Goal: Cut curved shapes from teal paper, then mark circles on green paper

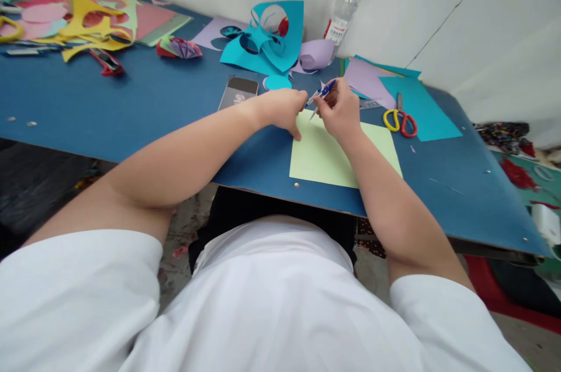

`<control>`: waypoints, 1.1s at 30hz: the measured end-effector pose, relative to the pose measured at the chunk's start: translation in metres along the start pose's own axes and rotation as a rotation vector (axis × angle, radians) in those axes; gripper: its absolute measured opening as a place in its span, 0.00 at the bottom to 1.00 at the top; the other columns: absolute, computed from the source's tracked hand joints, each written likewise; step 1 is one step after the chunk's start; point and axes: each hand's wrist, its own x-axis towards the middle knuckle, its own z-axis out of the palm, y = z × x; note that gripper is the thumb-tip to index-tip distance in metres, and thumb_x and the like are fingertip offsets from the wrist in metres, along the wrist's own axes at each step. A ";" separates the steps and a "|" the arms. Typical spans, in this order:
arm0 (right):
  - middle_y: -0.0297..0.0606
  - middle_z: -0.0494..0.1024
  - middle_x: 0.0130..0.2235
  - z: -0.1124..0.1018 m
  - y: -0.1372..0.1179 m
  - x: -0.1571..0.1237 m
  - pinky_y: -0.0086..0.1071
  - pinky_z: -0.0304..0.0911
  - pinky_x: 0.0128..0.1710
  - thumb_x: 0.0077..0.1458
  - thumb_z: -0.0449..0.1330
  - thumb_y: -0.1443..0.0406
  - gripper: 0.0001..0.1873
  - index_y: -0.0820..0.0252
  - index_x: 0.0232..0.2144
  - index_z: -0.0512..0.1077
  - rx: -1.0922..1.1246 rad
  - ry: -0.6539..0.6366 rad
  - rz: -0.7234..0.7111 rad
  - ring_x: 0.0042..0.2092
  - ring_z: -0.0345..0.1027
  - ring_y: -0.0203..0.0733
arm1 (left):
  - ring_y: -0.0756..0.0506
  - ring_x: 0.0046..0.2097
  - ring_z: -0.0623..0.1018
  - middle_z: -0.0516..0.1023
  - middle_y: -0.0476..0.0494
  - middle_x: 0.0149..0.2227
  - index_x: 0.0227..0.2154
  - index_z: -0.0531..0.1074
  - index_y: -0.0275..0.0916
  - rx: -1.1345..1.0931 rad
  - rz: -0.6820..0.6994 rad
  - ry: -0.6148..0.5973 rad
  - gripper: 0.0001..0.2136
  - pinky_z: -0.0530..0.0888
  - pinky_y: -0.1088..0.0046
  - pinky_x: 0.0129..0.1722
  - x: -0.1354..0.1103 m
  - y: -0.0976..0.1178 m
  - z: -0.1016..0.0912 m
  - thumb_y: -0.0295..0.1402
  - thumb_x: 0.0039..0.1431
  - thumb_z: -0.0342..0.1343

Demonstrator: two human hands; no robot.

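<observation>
A sheet of light green paper [326, 153] lies flat near the table's front edge. My right hand [344, 108] grips a drawing compass with a blue top [326, 89] above the sheet's far left part. Its pointed leg slants down towards the paper; whether it touches cannot be told. My left hand [283, 108] rests at the sheet's far left corner, thumb stretched down along the left edge and index finger near the compass. Its other fingers are hidden. A phone [239, 91] and a small turquoise paper circle [277, 82] lie close to this hand.
Scissors with yellow and red handles [400, 120] lie right of the sheet by turquoise paper [423, 106]. Cut turquoise paper [287, 39] and a plastic bottle [346, 7] stand by the wall. Yellow scraps [90, 24], a stapler [106, 61] and a folded paper piece [179, 48] lie left.
</observation>
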 end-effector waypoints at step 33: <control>0.44 0.85 0.42 -0.007 -0.004 0.004 0.52 0.85 0.51 0.75 0.66 0.41 0.25 0.50 0.59 0.79 -0.050 -0.225 -0.068 0.46 0.87 0.58 | 0.19 0.74 0.73 0.77 0.34 0.72 0.73 0.81 0.54 0.022 -0.071 -0.021 0.51 0.74 0.47 0.73 0.002 -0.009 0.001 0.70 0.47 0.75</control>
